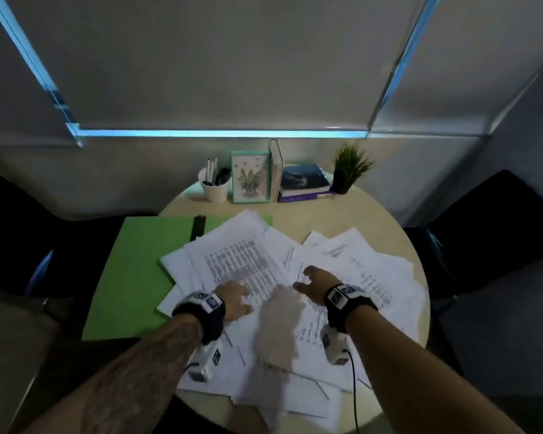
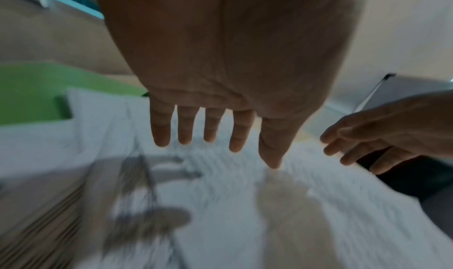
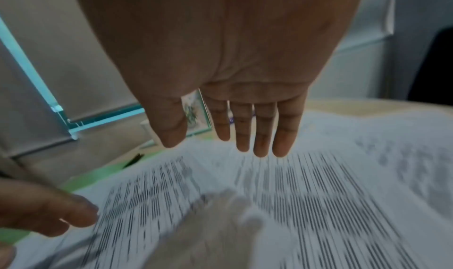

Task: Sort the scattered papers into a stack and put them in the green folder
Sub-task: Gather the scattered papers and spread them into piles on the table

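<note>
Head view shows both hands over the scattered papers (image 1: 295,277) that cover most of a round table (image 1: 301,214). Taking the green folder (image 1: 129,277) as the landmark: it lies open and flat at the table's left side, and the papers spread from on top of its right half out to the right, several sheets overlapping its near-right corner.

The left hand (image 1: 234,300) is just right of the folder, palm down on or just above a printed sheet; the left wrist view shows its fingers (image 2: 161,126) straight and slightly spread, with nothing held. Whether the fingertips actually touch the paper cannot be told because of blur.

The right hand (image 1: 315,285) is farther right of the folder, above the papers, palm down. In the right wrist view its fingers (image 3: 241,126) are straight and close together, thumb apart, gripping nothing, and they appear to be clear of the sheets below.

Beyond the folder, at the far edge, stand a pen cup (image 1: 215,186), a framed picture (image 1: 250,177), books (image 1: 304,183) and a small plant (image 1: 350,170).
</note>
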`<act>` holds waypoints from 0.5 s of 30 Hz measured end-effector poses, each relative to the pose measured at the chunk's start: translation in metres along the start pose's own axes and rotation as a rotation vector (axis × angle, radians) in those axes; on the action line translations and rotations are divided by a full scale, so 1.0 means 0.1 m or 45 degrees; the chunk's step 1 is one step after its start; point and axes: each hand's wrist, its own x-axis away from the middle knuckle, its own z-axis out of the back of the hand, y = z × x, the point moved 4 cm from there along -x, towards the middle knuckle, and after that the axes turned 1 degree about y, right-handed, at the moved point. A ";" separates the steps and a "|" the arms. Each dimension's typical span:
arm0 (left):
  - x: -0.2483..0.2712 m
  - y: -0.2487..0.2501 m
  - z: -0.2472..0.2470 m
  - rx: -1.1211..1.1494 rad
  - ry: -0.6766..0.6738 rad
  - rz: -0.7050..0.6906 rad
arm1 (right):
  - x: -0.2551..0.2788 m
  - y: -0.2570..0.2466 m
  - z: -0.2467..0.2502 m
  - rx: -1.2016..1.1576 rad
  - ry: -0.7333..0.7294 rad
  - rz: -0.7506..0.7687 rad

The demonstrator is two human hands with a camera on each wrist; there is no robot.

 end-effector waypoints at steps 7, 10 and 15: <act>0.13 -0.26 -0.73 -0.150 -0.165 0.140 | -0.04 0.18 -0.54 -0.061 -0.020 -0.057; 0.20 -0.20 -0.85 -0.136 -0.079 0.093 | -0.13 0.21 -0.64 -0.126 -0.030 -0.075; 0.26 -0.26 -1.00 -0.046 0.041 0.041 | -0.24 0.22 -0.81 -0.262 -0.055 -0.149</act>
